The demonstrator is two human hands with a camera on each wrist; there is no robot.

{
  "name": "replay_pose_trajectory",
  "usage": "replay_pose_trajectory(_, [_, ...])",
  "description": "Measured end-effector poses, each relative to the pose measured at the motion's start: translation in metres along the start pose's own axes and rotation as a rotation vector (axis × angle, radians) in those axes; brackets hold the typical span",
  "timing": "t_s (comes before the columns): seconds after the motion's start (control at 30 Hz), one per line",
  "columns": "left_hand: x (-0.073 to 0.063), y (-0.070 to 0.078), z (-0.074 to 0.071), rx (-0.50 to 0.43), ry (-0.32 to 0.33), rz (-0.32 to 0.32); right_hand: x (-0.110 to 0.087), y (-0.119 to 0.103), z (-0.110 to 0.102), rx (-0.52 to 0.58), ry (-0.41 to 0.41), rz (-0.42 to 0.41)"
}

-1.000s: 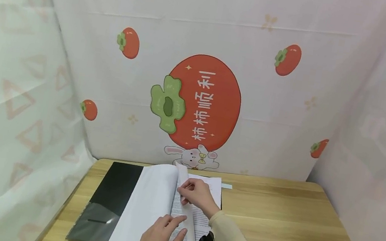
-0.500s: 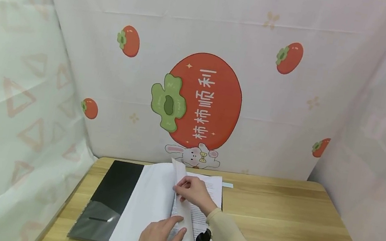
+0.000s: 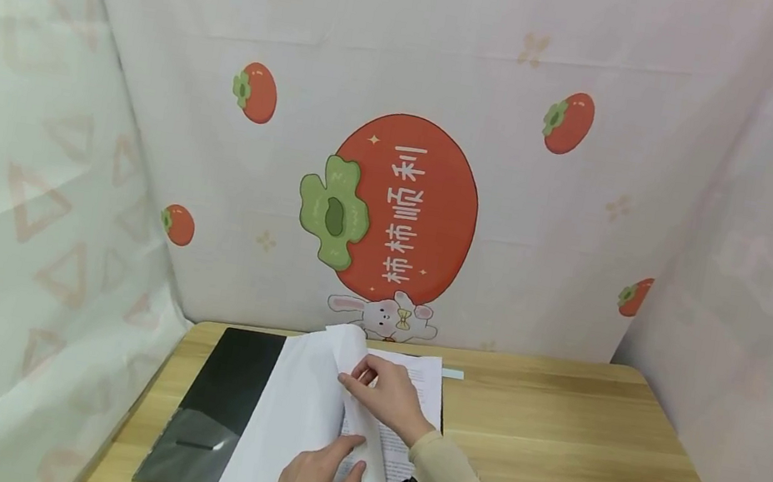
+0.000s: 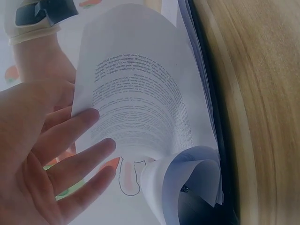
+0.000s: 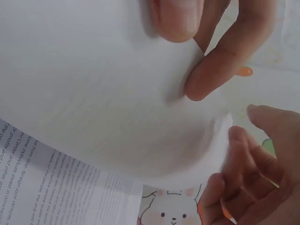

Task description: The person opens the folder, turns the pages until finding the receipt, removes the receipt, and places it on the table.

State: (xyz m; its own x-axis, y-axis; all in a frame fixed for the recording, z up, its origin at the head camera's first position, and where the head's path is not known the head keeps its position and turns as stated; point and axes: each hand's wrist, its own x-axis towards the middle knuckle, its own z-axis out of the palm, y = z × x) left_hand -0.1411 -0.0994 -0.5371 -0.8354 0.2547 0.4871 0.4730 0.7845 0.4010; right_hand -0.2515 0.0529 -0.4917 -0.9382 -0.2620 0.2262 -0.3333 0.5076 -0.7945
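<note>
A black document folder (image 3: pixel 242 374) lies spread on the table, with a stack of white pages (image 3: pixel 288 419) turned over to its left. My right hand (image 3: pixel 386 397) pinches the edge of a curled sheet of paper (image 3: pixel 374 475) raised along the middle of the folder. In the right wrist view, the thumb and a finger press on the sheet's blank side. Lower down, my left hand (image 3: pixel 314 478) has its fingers loosely spread, with fingertips at the same sheet's edge. The left wrist view shows the sheet's printed side (image 4: pixel 136 103) arched beyond those fingers.
Under the raised sheet lies a printed page (image 3: pixel 426 382) on the folder's right side. A pale blue tab (image 3: pixel 454 374) sticks out at the upper right. The wooden table (image 3: pixel 565 455) extends rightward, and a patterned white cloth (image 3: pixel 260 272) hangs behind it.
The raised sheet has curled further left, its top now over the turned pages. My right hand has shifted slightly left with it. The left hand has stayed nearly in place.
</note>
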Motion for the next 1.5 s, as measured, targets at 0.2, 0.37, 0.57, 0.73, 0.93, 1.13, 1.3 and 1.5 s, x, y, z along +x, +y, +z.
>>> replay_pose_trajectory(0.2, [-0.005, -0.001, -0.001, -0.003, -0.016, -0.044, -0.006, 0.012, 0.003, 0.000, 0.105, -0.017])
replay_pose_trajectory(0.37, [-0.007, -0.002, -0.003, 0.024, -0.011, -0.089, -0.012, 0.036, 0.001, -0.066, 0.138, 0.020])
replay_pose_trajectory(0.57, [-0.009, -0.006, -0.007, 0.094, 0.025, -0.157, -0.020, 0.071, -0.008, -0.158, 0.153, 0.154])
replay_pose_trajectory(0.73, [-0.010, -0.010, -0.009, 0.117, 0.026, -0.198, -0.029, 0.099, -0.017, -0.192, 0.171, 0.247])
replay_pose_trajectory(0.93, [-0.012, -0.017, -0.010, 0.163, 0.026, -0.246, -0.037, 0.121, -0.022, -0.143, 0.225, 0.318])
replay_pose_trajectory(1.13, [-0.015, -0.025, -0.010, 0.178, 0.032, -0.279, -0.040, 0.134, -0.023, -0.080, 0.300, 0.372])
replay_pose_trajectory(1.3, [-0.018, -0.033, -0.013, 0.177, 0.016, -0.326, -0.041, 0.138, -0.024, -0.048, 0.309, 0.362])
replay_pose_trajectory(1.5, [-0.022, -0.044, -0.016, 0.192, 0.033, -0.379, -0.044, 0.140, -0.023, -0.062, 0.290, 0.367])
